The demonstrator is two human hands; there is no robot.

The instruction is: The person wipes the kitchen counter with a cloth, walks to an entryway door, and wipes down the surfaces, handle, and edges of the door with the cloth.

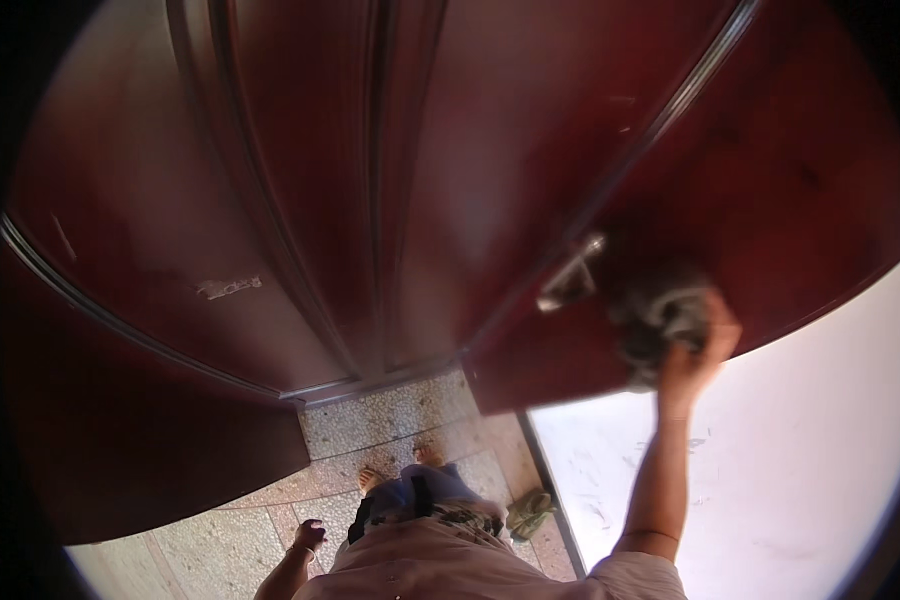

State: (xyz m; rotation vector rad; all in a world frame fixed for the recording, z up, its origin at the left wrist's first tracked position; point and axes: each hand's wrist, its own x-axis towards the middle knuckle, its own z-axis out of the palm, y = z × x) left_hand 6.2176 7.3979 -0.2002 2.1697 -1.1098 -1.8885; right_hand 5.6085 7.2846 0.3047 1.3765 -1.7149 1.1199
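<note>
My right hand (705, 345) is stretched out to the right, its fingers closed round a bunched grey cloth (660, 315). The cloth is against or just in front of a dark red panel (810, 190); motion blurs both hand and cloth. A pale, shiny patch (573, 275) marks the panel just left of the cloth. Down beside my body, my left hand (312, 537) hangs with its fingers curled in. Something dark shows at its fingers, too small to name.
Tall dark red panels with raised trim (375, 180) stand ahead. Another pale scuffed mark (232, 288) is on the left panel. Speckled stone tiles (380, 425) lie underfoot. A crumpled greenish cloth (530, 515) lies at the right, near a bright white surface (770, 470).
</note>
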